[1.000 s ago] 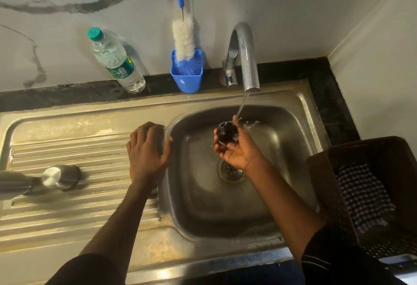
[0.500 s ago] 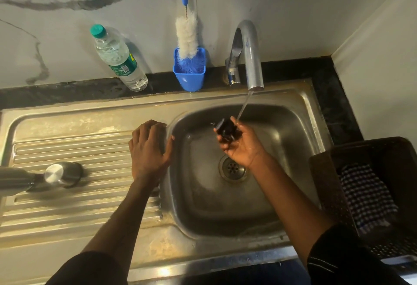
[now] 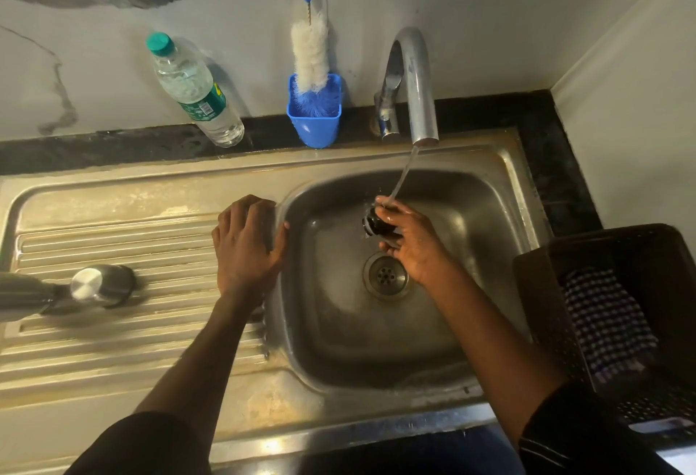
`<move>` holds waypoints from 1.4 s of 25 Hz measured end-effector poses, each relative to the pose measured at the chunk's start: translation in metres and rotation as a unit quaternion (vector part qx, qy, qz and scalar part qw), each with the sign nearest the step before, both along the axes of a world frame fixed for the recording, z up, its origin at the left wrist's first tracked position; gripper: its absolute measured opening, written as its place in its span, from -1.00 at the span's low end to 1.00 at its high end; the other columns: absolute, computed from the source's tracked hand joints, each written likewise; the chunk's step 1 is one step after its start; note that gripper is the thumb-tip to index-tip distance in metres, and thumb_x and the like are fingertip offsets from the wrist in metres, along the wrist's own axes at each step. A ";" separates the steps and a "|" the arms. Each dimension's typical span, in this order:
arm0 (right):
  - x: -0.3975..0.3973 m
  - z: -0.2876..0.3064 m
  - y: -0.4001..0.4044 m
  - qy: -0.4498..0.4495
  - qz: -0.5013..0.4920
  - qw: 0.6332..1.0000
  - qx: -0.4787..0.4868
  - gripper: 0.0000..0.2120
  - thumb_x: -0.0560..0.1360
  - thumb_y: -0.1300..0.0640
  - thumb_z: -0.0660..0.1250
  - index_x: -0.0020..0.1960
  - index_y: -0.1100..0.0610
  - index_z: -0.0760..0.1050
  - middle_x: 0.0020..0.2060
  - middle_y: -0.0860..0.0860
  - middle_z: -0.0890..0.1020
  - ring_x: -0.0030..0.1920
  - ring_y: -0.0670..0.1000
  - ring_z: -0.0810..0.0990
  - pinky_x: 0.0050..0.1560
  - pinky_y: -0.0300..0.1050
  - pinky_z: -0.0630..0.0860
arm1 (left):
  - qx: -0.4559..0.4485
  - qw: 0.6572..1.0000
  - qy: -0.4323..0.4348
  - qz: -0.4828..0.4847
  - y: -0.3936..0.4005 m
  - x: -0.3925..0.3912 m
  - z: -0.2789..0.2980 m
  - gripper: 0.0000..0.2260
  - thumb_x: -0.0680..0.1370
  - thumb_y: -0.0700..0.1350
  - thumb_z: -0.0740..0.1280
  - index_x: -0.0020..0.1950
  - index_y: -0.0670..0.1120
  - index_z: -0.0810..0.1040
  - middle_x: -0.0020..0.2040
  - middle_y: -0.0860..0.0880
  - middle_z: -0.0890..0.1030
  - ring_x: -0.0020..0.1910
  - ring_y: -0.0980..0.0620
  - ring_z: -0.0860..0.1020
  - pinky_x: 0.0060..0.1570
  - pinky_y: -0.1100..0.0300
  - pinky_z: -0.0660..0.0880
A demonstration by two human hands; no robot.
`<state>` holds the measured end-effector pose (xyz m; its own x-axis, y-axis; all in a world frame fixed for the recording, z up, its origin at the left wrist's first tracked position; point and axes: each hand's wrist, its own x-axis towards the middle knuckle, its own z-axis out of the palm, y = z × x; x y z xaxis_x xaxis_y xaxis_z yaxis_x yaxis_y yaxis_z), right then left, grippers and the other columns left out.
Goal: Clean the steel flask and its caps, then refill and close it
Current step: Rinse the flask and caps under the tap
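Steel sink unit (image 3: 501, 188), drainboard at 9 o'clock, basin at centre-right, marble-look wall behind.

Item 1. Tap (image 3: 416, 86), 12 o'clock of the basin, running; thin stream lands on the right hand.
Item 2. Right hand (image 3: 408, 241), over the basin just above the drain (image 3: 386, 275); fingers curled round a small black cap (image 3: 376, 225), which sits at the hand's 10 o'clock, under the stream.
Item 3. Left hand (image 3: 246, 245), on the basin's 9 o'clock rim; palm down, fingers bent over the edge, holding nothing.
Item 4. Steel flask (image 3: 22, 295), lying on the drainboard at far 9 o'clock, partly out of view; a steel cap (image 3: 99, 285) beside its neck.
Item 5. Water bottle (image 3: 192, 90), bottle brush (image 3: 310, 51) in blue holder (image 3: 314, 113), along the back ledge.
Item 6. Dark basket (image 3: 534, 286) with checked cloth (image 3: 606, 324), 3 o'clock.

Handling note: rinsing probably goes best if the cap is turned so its open side and threads meet the stream, with the grip kept firm since it looks wet and slippery, low over the basin to limit splash.
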<state>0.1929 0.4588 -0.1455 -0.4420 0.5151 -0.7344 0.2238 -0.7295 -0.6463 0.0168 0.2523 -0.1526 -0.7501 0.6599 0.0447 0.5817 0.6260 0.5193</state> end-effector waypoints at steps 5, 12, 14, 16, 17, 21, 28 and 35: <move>0.012 -0.008 0.005 0.123 -0.144 0.977 -0.093 -0.73 0.59 0.35 0.28 0.20 0.10 0.59 0.10 0.11 0.68 0.06 0.11 0.65 0.04 -0.07 0.53 | 0.001 1.000 -0.003 0.001 0.001 0.002 0.002 -0.66 0.62 0.18 0.30 0.31 0.04 0.49 0.32 0.04 0.42 0.35 -0.05 0.34 0.32 -0.11 0.36; -0.011 -0.011 0.002 0.149 -0.107 0.958 -0.221 -0.56 0.67 -0.13 0.20 0.21 0.24 0.57 -0.04 0.21 0.70 -0.26 0.05 0.67 -0.38 -0.20 0.53 | 0.004 1.000 -0.007 0.001 0.002 0.003 0.004 -0.66 0.61 0.19 0.29 0.30 0.04 0.49 0.32 0.04 0.43 0.34 -0.05 0.34 0.31 -0.11 0.37; -0.008 -0.016 0.001 0.107 -0.086 0.965 -0.225 -0.54 0.65 -0.15 0.26 0.24 0.24 0.56 -0.06 0.23 0.69 -0.28 0.05 0.66 -0.41 -0.20 0.54 | 0.004 1.000 -0.009 0.004 0.002 0.004 0.006 -0.63 0.60 0.21 0.28 0.30 0.03 0.49 0.33 0.03 0.44 0.35 -0.06 0.34 0.33 -0.12 0.37; -0.007 -0.022 0.004 0.115 -0.159 0.943 -0.268 -0.58 0.65 -0.09 0.28 0.28 0.24 0.52 -0.05 0.27 0.69 -0.28 0.08 0.69 -0.40 -0.20 0.56 | 0.004 1.000 -0.011 0.006 0.003 0.003 0.006 -0.61 0.60 0.21 0.27 0.31 0.02 0.50 0.34 0.01 0.45 0.36 -0.07 0.34 0.35 -0.14 0.37; -0.009 -0.023 0.006 0.118 -0.191 0.933 -0.283 -0.58 0.65 -0.09 0.28 0.32 0.22 0.50 -0.05 0.27 0.68 -0.27 0.09 0.69 -0.39 -0.21 0.56 | 0.003 1.000 -0.012 0.007 0.003 0.003 0.006 -0.61 0.60 0.22 0.27 0.31 0.02 0.51 0.34 0.01 0.46 0.36 -0.07 0.34 0.35 -0.15 0.37; -0.009 -0.022 0.002 0.069 -0.114 0.963 -0.234 -0.55 0.59 -0.17 0.32 0.21 0.19 0.59 -0.09 0.18 0.68 -0.25 0.01 0.62 -0.35 -0.20 0.46 | 0.002 1.000 -0.014 0.008 0.003 0.003 0.006 -0.60 0.60 0.22 0.27 0.32 0.01 0.51 0.35 0.01 0.46 0.36 -0.08 0.35 0.35 -0.17 0.39; -0.019 -0.014 0.002 0.074 -0.143 0.964 -0.213 -0.61 0.55 -0.09 0.45 0.22 0.18 0.59 0.07 0.20 0.67 -0.03 0.11 0.66 -0.16 -0.08 0.57 | 0.007 1.000 -0.010 0.002 0.001 0.003 0.005 -0.61 0.60 0.21 0.27 0.32 0.01 0.50 0.34 0.00 0.46 0.36 -0.08 0.35 0.33 -0.15 0.38; -0.013 -0.014 -0.007 0.091 -0.171 0.949 -0.249 -0.60 0.58 -0.10 0.40 0.20 0.22 0.58 0.02 0.22 0.68 -0.08 0.13 0.68 -0.11 -0.07 0.54 | 0.006 1.000 0.000 -0.005 0.001 0.003 0.006 -0.65 0.61 0.17 0.30 0.32 0.02 0.49 0.32 0.03 0.44 0.35 -0.04 0.33 0.30 -0.10 0.36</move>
<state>0.1801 0.4515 -0.1593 -0.4540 0.2600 -0.8522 -0.1642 -0.9645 -0.2068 0.0199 0.2531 -0.1465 -0.7441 0.6661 0.0518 0.5870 0.6147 0.5268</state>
